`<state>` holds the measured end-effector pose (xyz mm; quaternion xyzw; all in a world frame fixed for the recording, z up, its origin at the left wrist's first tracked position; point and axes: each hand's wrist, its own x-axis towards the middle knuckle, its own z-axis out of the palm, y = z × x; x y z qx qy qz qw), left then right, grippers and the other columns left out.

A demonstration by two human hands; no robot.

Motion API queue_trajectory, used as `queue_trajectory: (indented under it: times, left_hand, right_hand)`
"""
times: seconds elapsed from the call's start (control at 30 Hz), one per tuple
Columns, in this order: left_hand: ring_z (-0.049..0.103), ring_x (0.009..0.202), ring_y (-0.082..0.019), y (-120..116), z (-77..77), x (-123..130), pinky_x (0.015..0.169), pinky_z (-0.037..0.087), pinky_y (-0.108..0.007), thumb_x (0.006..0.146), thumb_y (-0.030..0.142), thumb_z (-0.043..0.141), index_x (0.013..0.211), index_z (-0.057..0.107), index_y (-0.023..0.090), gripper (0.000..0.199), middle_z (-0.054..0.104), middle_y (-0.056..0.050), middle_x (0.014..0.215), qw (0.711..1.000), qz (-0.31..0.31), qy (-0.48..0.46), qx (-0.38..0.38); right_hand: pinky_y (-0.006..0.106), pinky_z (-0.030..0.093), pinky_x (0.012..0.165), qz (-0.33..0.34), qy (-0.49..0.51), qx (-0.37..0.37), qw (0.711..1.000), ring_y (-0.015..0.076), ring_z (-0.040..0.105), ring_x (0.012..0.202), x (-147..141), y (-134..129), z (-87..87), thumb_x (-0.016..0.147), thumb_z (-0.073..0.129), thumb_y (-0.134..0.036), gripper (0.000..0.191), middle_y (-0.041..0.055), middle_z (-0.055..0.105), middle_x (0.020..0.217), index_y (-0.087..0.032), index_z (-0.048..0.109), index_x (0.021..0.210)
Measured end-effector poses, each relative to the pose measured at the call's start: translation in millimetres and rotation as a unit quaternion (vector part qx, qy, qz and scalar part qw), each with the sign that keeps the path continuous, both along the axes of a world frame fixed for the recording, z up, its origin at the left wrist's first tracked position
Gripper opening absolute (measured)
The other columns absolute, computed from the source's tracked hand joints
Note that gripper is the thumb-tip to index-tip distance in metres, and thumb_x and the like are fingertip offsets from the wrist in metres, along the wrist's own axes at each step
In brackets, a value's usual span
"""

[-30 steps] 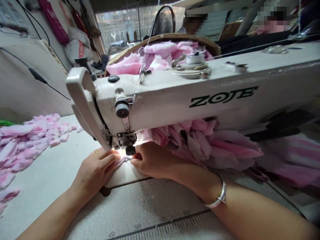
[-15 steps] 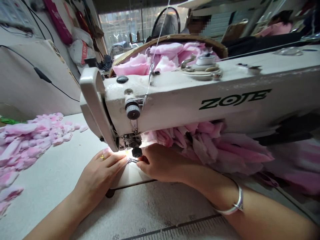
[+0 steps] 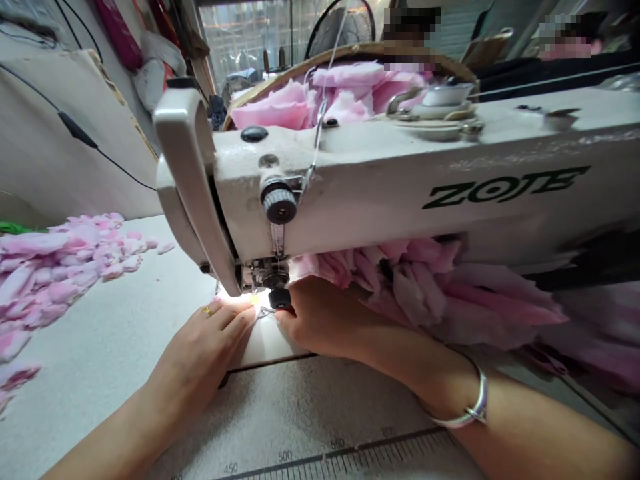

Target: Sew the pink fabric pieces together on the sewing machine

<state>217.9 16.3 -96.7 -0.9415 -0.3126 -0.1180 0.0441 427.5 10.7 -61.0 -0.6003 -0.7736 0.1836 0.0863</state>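
My left hand (image 3: 200, 347) lies under the lit needle area of a white ZOTE sewing machine (image 3: 380, 193), its fingertips pressed on a thin pale strip of fabric (image 3: 240, 308) near the presser foot (image 3: 265, 277). My right hand (image 3: 320, 320) sits just right of the foot, fingers curled around a small metal tool (image 3: 266, 311), possibly thread snips. Gathered pink fabric ruffles (image 3: 410, 287) bulge out behind the needle, under the machine arm. The needle point is hidden by glare and my fingers.
A round basket rim (image 3: 350, 50) holds pink fabric behind the machine. Loose pink pieces (image 3: 55, 257) lie heaped on the white table (image 3: 125, 313) at left. A ruler scale (image 3: 330, 453) runs along the table's front. A fan (image 3: 345, 27) and people stand beyond.
The whole view has shifted up and to the right. My hands stay at the presser foot, with the left fingers slightly straighter. The fabric shows no clear movement.
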Motion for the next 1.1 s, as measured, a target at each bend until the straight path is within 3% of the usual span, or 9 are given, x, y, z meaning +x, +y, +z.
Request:
queue_trajectory:
  times: [0.13,0.3,0.47,0.67,0.87,1.0,1.1]
  left_hand:
    - [0.053,0.090,-0.022,4,-3.2,3,0.076,0.046,-0.036,0.095,0.019,0.040,0.114,0.055,0.018,0.024,0.060,-0.006,0.090,0.999,0.013,-0.005,0.035]
    - [0.053,0.078,-0.020,12,-6.3,6,0.070,0.045,-0.033,0.095,0.022,0.040,0.089,0.056,0.018,0.018,0.057,-0.005,0.080,0.997,0.033,-0.027,0.062]
    - [0.051,0.071,-0.018,19,-8.6,6,0.066,0.043,-0.031,0.094,0.023,0.044,0.090,0.055,0.018,0.012,0.054,-0.002,0.076,0.996,0.036,-0.059,0.062]
    - [0.051,0.074,-0.016,23,-7.8,1,0.063,0.044,-0.028,0.091,0.025,0.050,0.091,0.060,0.019,0.011,0.053,-0.002,0.078,0.993,0.031,-0.097,0.065]
    - [0.052,0.073,-0.017,25,-1.0,1,0.069,0.046,-0.031,0.089,0.026,0.053,0.082,0.062,0.021,0.013,0.053,-0.001,0.068,0.991,0.027,-0.101,0.089]
    - [0.053,0.071,-0.017,26,0.2,3,0.069,0.045,-0.032,0.089,0.025,0.052,0.082,0.059,0.020,0.012,0.056,-0.001,0.070,0.990,0.018,-0.088,0.110]
    - [0.050,0.066,-0.016,25,0.2,2,0.066,0.044,-0.031,0.090,0.022,0.049,0.082,0.057,0.019,0.012,0.055,-0.001,0.070,0.990,0.014,-0.075,0.119]
  right_hand:
    - [0.028,0.034,0.048,-0.017,-0.044,-0.014,0.999,0.0197,0.058,0.059,-5,2,4.9,0.078,0.051,-0.026,0.019,0.0116,0.065,0.068,-0.015,0.067,0.074]
    - [0.029,0.040,0.052,0.001,-0.053,-0.019,0.998,0.0225,0.061,0.067,-6,3,5.3,0.080,0.049,-0.023,0.024,0.0153,0.068,0.076,-0.012,0.069,0.088]
    - [0.033,0.042,0.052,-0.021,-0.085,-0.005,0.996,0.0266,0.063,0.067,-8,2,0.9,0.082,0.049,-0.024,0.023,0.0175,0.067,0.079,-0.012,0.068,0.089]
    - [0.032,0.040,0.057,0.044,-0.104,0.063,0.992,0.0222,0.061,0.069,1,-8,3.4,0.088,0.047,-0.022,0.019,0.0140,0.067,0.087,-0.014,0.064,0.088]
    - [0.031,0.036,0.050,0.139,-0.108,0.209,0.962,0.0203,0.058,0.068,12,-12,-11.5,0.085,0.050,-0.011,0.015,0.0051,0.063,0.089,-0.018,0.062,0.090]
    - [0.031,0.037,0.053,0.159,-0.111,0.242,0.951,0.0203,0.058,0.075,6,-8,-20.4,0.083,0.050,-0.004,0.022,0.0069,0.062,0.094,-0.018,0.061,0.096]
    - [0.031,0.034,0.051,0.187,-0.098,0.250,0.945,0.0195,0.056,0.074,3,-7,-21.7,0.084,0.051,-0.005,0.016,0.0057,0.062,0.083,-0.016,0.061,0.088]
